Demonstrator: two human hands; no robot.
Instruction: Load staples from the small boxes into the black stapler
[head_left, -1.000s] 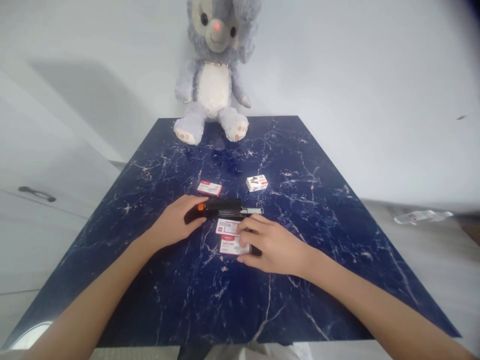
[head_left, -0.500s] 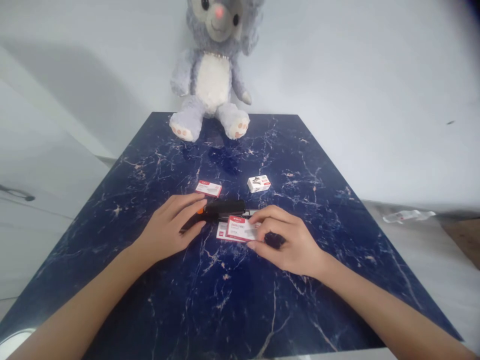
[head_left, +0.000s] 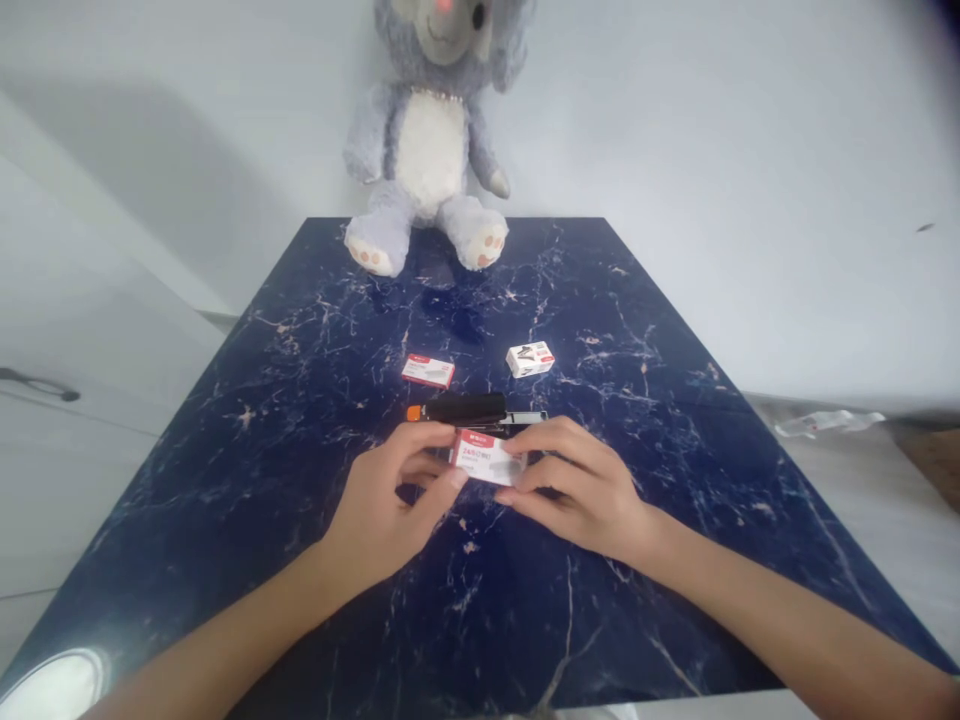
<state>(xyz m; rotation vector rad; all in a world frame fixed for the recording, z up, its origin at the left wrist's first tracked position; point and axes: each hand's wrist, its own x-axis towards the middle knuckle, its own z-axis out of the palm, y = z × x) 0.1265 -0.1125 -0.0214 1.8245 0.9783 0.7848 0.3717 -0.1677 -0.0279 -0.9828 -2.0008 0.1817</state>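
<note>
At frame centre I saw the left hand [head_left: 379,500] and right hand [head_left: 592,490] grasping the red-and-white box [head_left: 486,459] by opposite ends — light, even fingertip pressure seemed best.

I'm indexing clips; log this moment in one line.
left hand: holds red-white box, left end | right hand: same box, right end | stapler: beyond it

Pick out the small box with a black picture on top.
The white box at the right, beyond the black stapler: only its top bears a black picture. The left box beyond the stapler and the held box show red bands and grey pictures.
</note>
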